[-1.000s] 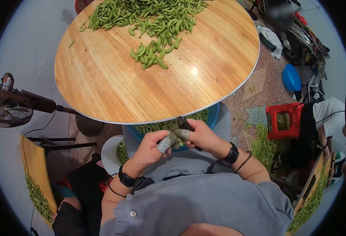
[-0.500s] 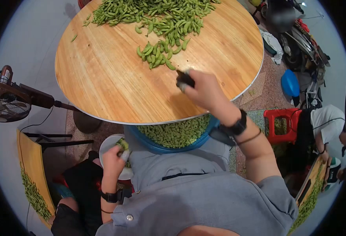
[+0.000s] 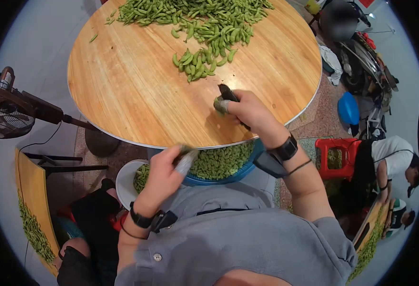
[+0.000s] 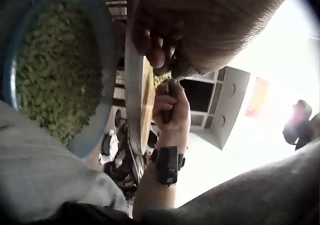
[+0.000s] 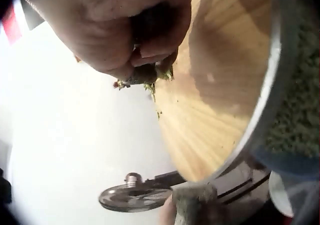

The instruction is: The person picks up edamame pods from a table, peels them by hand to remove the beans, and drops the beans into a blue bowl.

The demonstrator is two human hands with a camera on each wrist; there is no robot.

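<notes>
The right hand (image 3: pixel 252 112) grips a dark, narrow tool (image 3: pixel 227 91) over the front part of the round wooden table (image 3: pixel 142 100). Grey-green wrapping covers its thumb. Just beyond the table's near edge is the left hand (image 3: pixel 164 174), fingers bent and a grey wrap (image 3: pixel 185 163) on the thumb; whether it pinches anything at its greenish tips cannot be told. Green pods (image 3: pixel 195 64) lie on the table beyond the right hand. Below the table edge, a blue basin (image 3: pixel 202 181) holds shelled green beans (image 3: pixel 223 162), also visible in the left wrist view as beans (image 4: pixel 57 74).
Beside the left forearm stands a white bucket (image 3: pixel 126 183) containing green pieces. A fan (image 3: pixel 11 112) is at the left, and a red stool (image 3: pixel 321 157) at the right. Other people sit on both sides near wooden boards bearing green pods.
From together above the basin, the hands parted: the right went up over the table with the tool, the left to the bucket. Since then, the left has moved back up and right to the table edge.
</notes>
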